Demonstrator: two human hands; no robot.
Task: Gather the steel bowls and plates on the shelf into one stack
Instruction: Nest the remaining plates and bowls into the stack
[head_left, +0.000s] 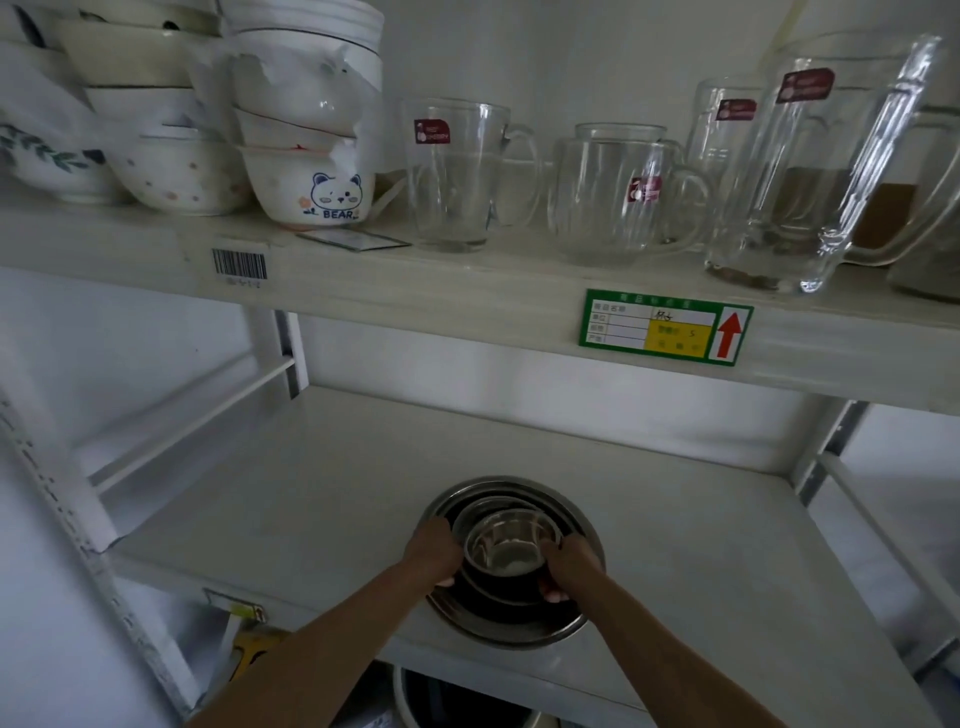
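A nested stack of steel bowls and plates (511, 621) sits near the front edge of the white lower shelf (311, 493). The widest steel piece is at the bottom, and the smallest steel bowl (511, 551) sits on top in the middle. My left hand (434, 553) grips the left side of the stack, fingers curled over the rims. My right hand (566, 569) grips the right side the same way. Both forearms reach in from the bottom of the view.
The upper shelf carries stacked ceramic bowls (306, 171) at the left and glass mugs (457, 176) and a glass pitcher (810, 171) at the right, with a green label (665, 327) on its front edge. White shelf uprights (280, 353) stand at both sides. A round container (410, 699) shows below.
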